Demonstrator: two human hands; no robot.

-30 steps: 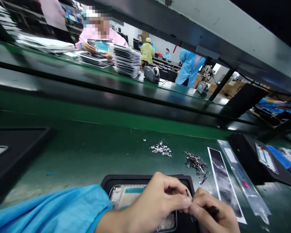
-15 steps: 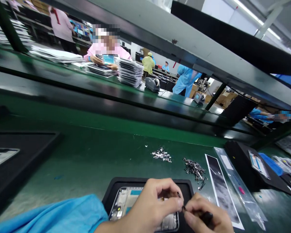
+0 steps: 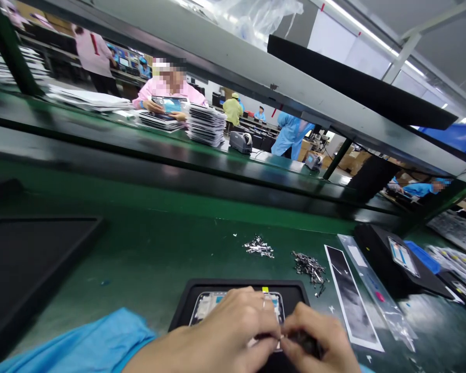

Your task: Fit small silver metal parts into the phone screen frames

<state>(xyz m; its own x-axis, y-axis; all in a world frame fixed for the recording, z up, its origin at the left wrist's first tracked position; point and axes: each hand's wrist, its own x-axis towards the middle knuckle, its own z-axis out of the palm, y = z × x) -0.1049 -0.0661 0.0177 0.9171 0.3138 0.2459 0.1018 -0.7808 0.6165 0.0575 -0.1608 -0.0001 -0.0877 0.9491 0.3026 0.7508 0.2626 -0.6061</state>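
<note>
My left hand point(image 3: 221, 334) and my right hand point(image 3: 318, 336) meet at the bottom of the view, fingers curled and pinched together over a phone frame point(image 3: 213, 303) that lies in a black tray point(image 3: 236, 286). What the fingertips pinch is hidden and slightly blurred; my right hand also wraps a dark thin tool point(image 3: 303, 339). A blue sleeve point(image 3: 73, 347) covers my left forearm. Two small heaps of tiny metal parts, one silver point(image 3: 259, 246) and one darker point(image 3: 309, 265), lie on the green belt point(image 3: 147, 254) just beyond the tray.
A black-and-white strip point(image 3: 351, 298) and a clear plastic bag point(image 3: 376, 298) lie right of the tray. A black tray point(image 3: 31, 269) sits at the left, a black stand with a small device point(image 3: 402, 259) at the right. Across the line, a seated person in pink point(image 3: 166, 90) handles stacked frames point(image 3: 205, 124).
The view tilted up. Both hands dropped lower onto the phone frame, and the small dark piece held up between the fingertips is no longer visible.
</note>
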